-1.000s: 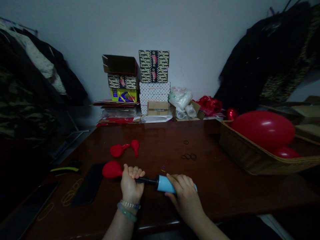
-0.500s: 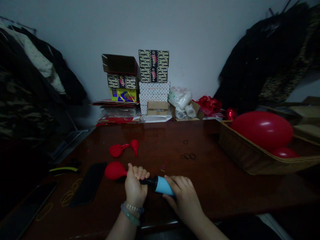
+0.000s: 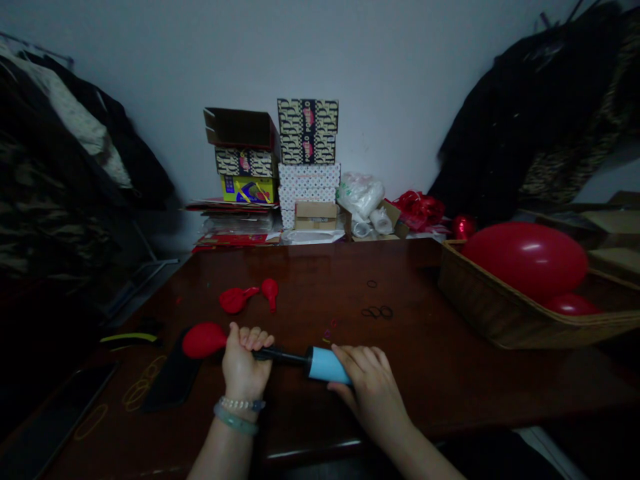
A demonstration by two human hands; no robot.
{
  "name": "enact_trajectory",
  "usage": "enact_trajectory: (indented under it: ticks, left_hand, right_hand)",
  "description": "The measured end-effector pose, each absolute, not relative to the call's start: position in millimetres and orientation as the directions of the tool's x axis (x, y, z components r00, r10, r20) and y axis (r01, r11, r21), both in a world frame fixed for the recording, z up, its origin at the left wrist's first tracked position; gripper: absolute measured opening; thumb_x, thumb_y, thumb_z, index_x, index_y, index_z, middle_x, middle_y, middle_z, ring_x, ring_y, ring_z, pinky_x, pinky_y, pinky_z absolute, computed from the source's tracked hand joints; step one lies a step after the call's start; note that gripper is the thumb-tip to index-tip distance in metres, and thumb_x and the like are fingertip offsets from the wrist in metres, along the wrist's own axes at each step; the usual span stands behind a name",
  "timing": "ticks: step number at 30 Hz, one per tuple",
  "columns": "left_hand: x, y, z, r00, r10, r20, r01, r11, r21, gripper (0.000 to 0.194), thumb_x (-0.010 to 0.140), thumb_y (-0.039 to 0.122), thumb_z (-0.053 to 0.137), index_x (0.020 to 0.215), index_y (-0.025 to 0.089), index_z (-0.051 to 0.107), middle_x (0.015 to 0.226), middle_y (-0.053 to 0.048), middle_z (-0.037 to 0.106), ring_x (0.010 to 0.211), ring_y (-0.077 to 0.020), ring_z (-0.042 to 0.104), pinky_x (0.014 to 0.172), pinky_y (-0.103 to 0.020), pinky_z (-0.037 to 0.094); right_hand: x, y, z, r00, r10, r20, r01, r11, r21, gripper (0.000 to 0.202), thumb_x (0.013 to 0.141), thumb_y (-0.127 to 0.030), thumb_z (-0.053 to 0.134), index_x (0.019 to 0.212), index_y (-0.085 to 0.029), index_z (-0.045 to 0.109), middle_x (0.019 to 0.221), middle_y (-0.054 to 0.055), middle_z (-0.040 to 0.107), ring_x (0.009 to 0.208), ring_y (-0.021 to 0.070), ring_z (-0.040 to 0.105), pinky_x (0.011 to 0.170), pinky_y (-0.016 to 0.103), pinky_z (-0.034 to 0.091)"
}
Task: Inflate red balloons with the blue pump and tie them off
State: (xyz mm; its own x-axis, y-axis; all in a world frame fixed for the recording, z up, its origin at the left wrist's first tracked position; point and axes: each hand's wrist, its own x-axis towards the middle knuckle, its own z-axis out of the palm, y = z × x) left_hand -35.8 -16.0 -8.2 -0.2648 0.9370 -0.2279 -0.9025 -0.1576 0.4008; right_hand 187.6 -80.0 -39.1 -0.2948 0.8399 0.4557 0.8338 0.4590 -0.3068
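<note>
My left hand (image 3: 246, 360) is wrapped round the black nozzle end of a balloon pump (image 3: 327, 365), where the neck of a red balloon (image 3: 204, 340) disappears into my fist. That balloon is slightly filled and points left. My right hand (image 3: 370, 387) grips the pump's light blue barrel. Between the hands a thin black rod shows, drawn out of the barrel. Beyond my left hand lie two limp red balloons, one on its side (image 3: 234, 301) and a smaller one (image 3: 270, 293).
A wicker basket (image 3: 480, 317) at the right holds a big inflated red balloon (image 3: 525, 260) and a smaller one. Black rubber bands (image 3: 377, 312) lie mid-table. Yellow rubber bands (image 3: 137, 393) and a dark flat slab (image 3: 173, 380) lie left. Stacked boxes (image 3: 307, 133) stand against the wall.
My left hand has moved left with the balloon and the pump's nozzle end, and more of the rod shows. My right hand has stayed nearly in place on the barrel.
</note>
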Motion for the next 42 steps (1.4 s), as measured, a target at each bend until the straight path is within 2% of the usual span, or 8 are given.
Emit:
enact_trajectory:
  ticks: [8,20,26,34,38,42]
  left_hand:
    - [-19,-18,-18,-0.226,0.957,-0.182,-0.924,-0.151,0.352,0.044,0.088,0.027,0.052,0.056,0.019,0.024,0.045,0.007,0.026,0.037,-0.0066,0.028,0.042,-0.023,0.028]
    - [7,-25,-26,-0.184,0.970,-0.160,-0.930,-0.119,0.347,0.047,0.085,0.031,0.059,0.055,0.019,0.024,0.045,0.008,0.025,0.038,-0.0065,0.027,0.042,-0.023,0.027]
    - [-1,-22,-21,-0.177,0.970,-0.165,-0.927,-0.108,0.359,0.046,0.086,0.030,0.057,0.055,0.019,0.024,0.045,0.007,0.026,0.038,-0.0067,0.027,0.042,-0.023,0.028]
    - [-31,-17,-12,-0.240,0.951,-0.196,-0.917,-0.155,0.367,0.043,0.091,0.027,0.048,0.056,0.019,0.024,0.044,0.007,0.027,0.037,-0.0069,0.029,0.041,-0.022,0.028]
    - [-41,-15,-10,-0.256,0.946,-0.200,-0.915,-0.170,0.367,0.042,0.092,0.028,0.044,0.056,0.019,0.025,0.044,0.007,0.027,0.036,-0.0070,0.029,0.040,-0.022,0.029]
    - [-42,-15,-12,-0.253,0.947,-0.198,-0.918,-0.170,0.358,0.042,0.092,0.028,0.044,0.056,0.019,0.025,0.044,0.007,0.028,0.036,-0.0072,0.030,0.041,-0.022,0.029]
  right_hand:
    - [189,-77,-47,-0.285,0.802,0.526,0.829,0.482,-0.285,0.050,0.081,-0.031,0.069,0.127,-0.023,0.052,0.114,0.008,0.063,0.099,0.0249,0.055,0.091,0.043,0.037]
    - [182,-81,-48,-0.283,0.797,0.533,0.844,0.471,-0.256,0.048,0.082,-0.032,0.068,0.127,-0.024,0.053,0.113,0.008,0.064,0.099,0.0242,0.056,0.092,0.044,0.036]
    - [183,-80,-45,-0.297,0.786,0.543,0.831,0.492,-0.258,0.048,0.084,-0.036,0.065,0.129,-0.026,0.051,0.113,0.007,0.065,0.100,0.0236,0.055,0.093,0.044,0.033]
    - [187,-76,-39,-0.327,0.764,0.556,0.854,0.491,-0.173,0.049,0.083,-0.040,0.066,0.127,-0.026,0.053,0.112,0.006,0.066,0.097,0.0224,0.058,0.094,0.044,0.033]
    - [189,-75,-38,-0.325,0.771,0.547,0.842,0.500,-0.203,0.047,0.083,-0.041,0.065,0.127,-0.027,0.053,0.112,0.007,0.066,0.099,0.0234,0.058,0.098,0.047,0.031]
    - [189,-75,-40,-0.304,0.774,0.555,0.842,0.491,-0.224,0.047,0.083,-0.035,0.066,0.127,-0.026,0.052,0.113,0.007,0.065,0.100,0.0237,0.058,0.098,0.047,0.032]
